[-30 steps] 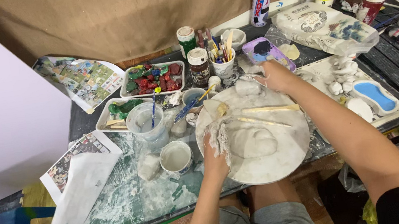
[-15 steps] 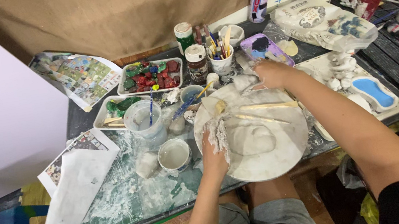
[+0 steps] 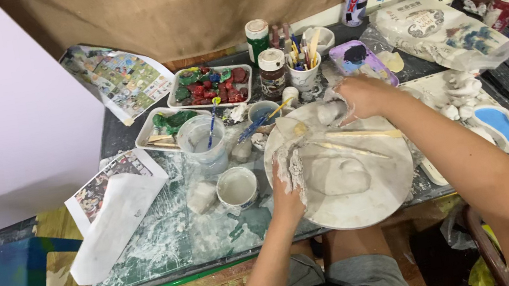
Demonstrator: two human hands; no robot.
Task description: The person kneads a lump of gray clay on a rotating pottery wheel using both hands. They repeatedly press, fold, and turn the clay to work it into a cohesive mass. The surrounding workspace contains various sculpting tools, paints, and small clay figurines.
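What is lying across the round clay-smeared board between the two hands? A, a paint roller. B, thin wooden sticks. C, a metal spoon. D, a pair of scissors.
B: two thin wooden sticks lie across the upper part of the round board, between the left hand pressed on its left edge and the right hand at its top, which holds a lump of pale clay.

We see a grey-white round board (image 3: 369, 203), a bright blue mould (image 3: 503, 126), red and green pieces in a tray (image 3: 210, 87), perhaps clay.
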